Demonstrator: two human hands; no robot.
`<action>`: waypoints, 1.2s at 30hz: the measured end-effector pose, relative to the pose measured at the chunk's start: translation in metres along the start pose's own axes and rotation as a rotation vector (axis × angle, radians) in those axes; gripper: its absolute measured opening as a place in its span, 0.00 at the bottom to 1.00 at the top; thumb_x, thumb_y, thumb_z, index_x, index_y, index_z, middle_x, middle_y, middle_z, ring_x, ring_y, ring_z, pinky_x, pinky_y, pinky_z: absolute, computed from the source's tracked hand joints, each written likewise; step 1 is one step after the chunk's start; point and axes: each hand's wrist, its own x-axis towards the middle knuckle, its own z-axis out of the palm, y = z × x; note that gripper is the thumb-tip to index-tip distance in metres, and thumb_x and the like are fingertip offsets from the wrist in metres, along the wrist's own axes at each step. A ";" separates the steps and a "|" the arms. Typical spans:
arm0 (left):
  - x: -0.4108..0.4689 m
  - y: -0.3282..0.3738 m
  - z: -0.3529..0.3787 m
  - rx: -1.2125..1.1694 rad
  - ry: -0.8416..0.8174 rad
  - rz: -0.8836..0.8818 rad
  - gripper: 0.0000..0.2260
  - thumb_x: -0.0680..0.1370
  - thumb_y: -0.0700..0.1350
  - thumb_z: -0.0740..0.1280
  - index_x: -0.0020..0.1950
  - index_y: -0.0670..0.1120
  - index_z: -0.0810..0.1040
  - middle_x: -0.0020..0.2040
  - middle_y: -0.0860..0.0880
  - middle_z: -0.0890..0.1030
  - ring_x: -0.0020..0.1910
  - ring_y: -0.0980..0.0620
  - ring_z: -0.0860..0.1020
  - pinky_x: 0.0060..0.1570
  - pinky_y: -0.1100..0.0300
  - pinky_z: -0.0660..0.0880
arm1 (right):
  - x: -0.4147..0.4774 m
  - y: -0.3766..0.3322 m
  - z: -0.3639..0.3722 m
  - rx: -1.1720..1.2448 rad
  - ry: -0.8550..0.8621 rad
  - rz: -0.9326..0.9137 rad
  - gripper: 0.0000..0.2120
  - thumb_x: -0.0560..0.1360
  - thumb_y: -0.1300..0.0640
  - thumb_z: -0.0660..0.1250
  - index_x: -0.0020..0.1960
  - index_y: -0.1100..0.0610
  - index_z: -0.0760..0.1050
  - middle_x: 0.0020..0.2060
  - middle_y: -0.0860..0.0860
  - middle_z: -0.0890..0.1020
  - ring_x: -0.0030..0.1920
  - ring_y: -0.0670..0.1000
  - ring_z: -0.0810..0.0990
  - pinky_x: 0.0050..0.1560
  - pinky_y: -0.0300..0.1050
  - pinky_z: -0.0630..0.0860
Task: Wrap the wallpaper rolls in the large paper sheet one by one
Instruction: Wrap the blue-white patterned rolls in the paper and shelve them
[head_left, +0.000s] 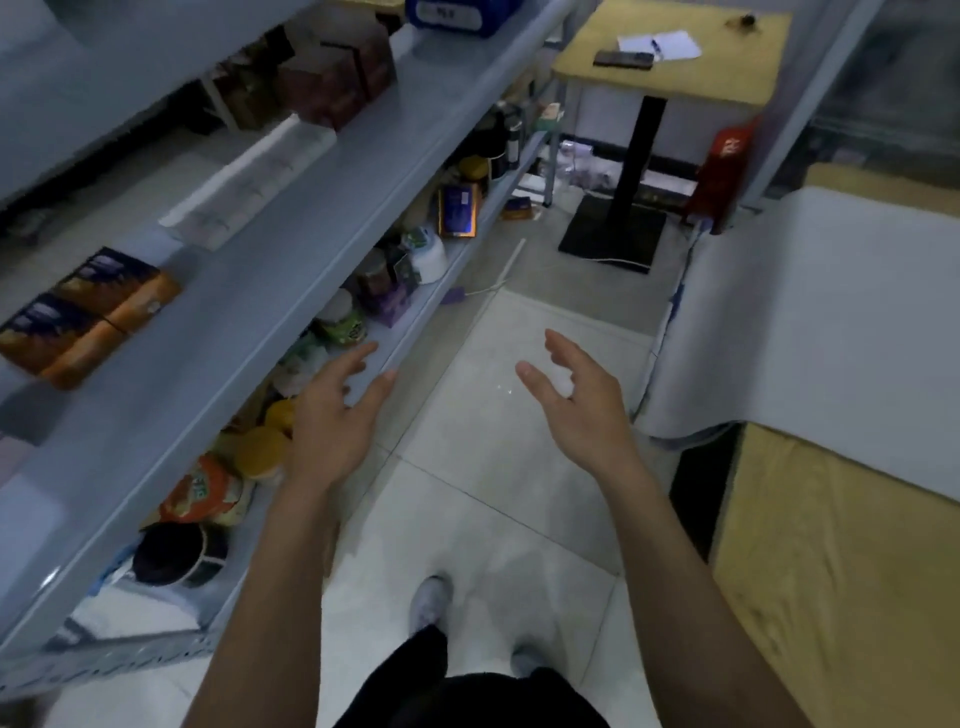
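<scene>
The large white paper sheet (810, 322) lies over a tan table (831, 561) on the right and hangs over its left edge. A pale rolled wallpaper pack (249, 182) lies on a middle shelf of the grey rack at the left. My left hand (332, 415) hovers empty over the edge of the lowest shelf, fingers spread. Above the floor, between rack and sheet, my right hand (582, 400) is also empty with its fingers apart. Neither hand touches the sheet or a roll.
A grey metal shelf rack (291, 260) runs along the left, holding boxes, jars and packets. A small tan pedestal table (675, 57) with a phone and notepad stands at the far end. The tiled floor aisle (493, 493) runs between rack and table, with my feet below.
</scene>
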 end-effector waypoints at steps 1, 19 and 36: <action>0.015 -0.002 -0.001 -0.013 -0.035 0.018 0.15 0.78 0.49 0.67 0.65 0.53 0.75 0.61 0.54 0.77 0.59 0.57 0.74 0.60 0.61 0.71 | 0.007 -0.004 0.006 -0.008 0.038 0.010 0.30 0.76 0.42 0.65 0.74 0.51 0.64 0.70 0.45 0.70 0.67 0.43 0.69 0.69 0.42 0.64; 0.249 0.035 0.096 -0.095 -0.507 0.256 0.15 0.77 0.48 0.69 0.63 0.54 0.76 0.59 0.56 0.77 0.56 0.59 0.74 0.53 0.67 0.69 | 0.145 -0.015 0.002 -0.137 0.467 0.210 0.31 0.76 0.40 0.64 0.74 0.51 0.64 0.70 0.46 0.70 0.68 0.45 0.69 0.69 0.43 0.65; 0.456 0.173 0.317 -0.023 -0.804 0.446 0.18 0.78 0.49 0.66 0.68 0.53 0.73 0.59 0.58 0.73 0.59 0.57 0.72 0.53 0.67 0.68 | 0.325 0.043 -0.147 -0.201 0.871 0.477 0.30 0.77 0.41 0.63 0.74 0.52 0.63 0.71 0.49 0.69 0.70 0.50 0.68 0.71 0.51 0.65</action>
